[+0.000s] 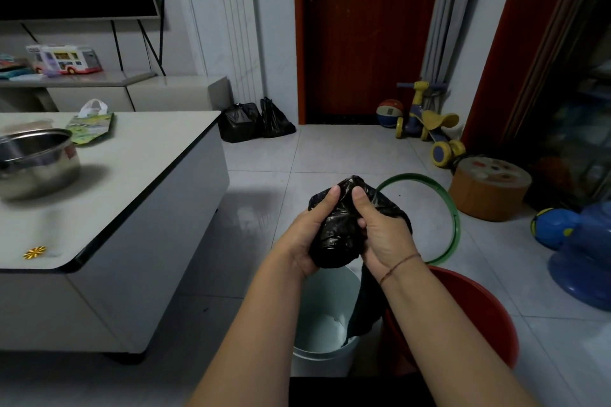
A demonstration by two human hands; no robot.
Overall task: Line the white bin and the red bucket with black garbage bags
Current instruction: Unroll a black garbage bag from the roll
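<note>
A crumpled black garbage bag is bunched between both hands above the floor. My left hand grips its left side and my right hand grips its right side, both thumbs pointing up. A loose tail of the bag hangs down under my right wrist into the white bin, which stands on the floor below my hands, its inside bare. The red bucket stands right beside the bin on the right, partly hidden by my right forearm.
A grey low table with a steel pot stands at left. A green hoop lies on the tiles behind the bucket. Two filled black bags sit by the wall; toys, a wooden stool and a blue water jug crowd the right.
</note>
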